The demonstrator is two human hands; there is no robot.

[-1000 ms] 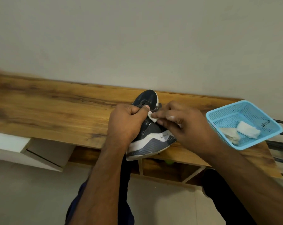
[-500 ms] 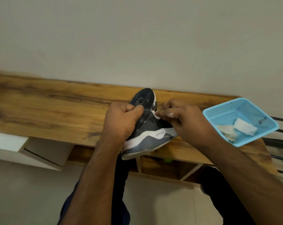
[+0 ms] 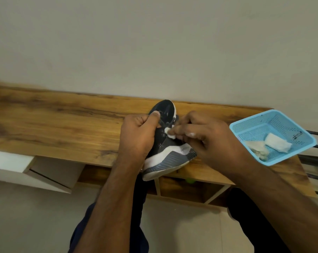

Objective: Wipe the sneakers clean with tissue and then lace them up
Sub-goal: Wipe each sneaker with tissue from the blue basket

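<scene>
Wiping underway: sneaker point(image 3: 166, 148) gripped by left hand point(image 3: 139, 136) on table point(image 3: 63, 125), tissue point(image 3: 169, 133) pinched in right hand point(image 3: 203, 139) fingers. Lacing judged not started.

Whole left stretch of the bench point(image 3: 45, 125) sits wide open for a hand. Right end's cramped: blue basket point(image 3: 245, 127) overhangs that front corner, and the wall point(image 3: 154, 52) runs along the back edge.
</scene>
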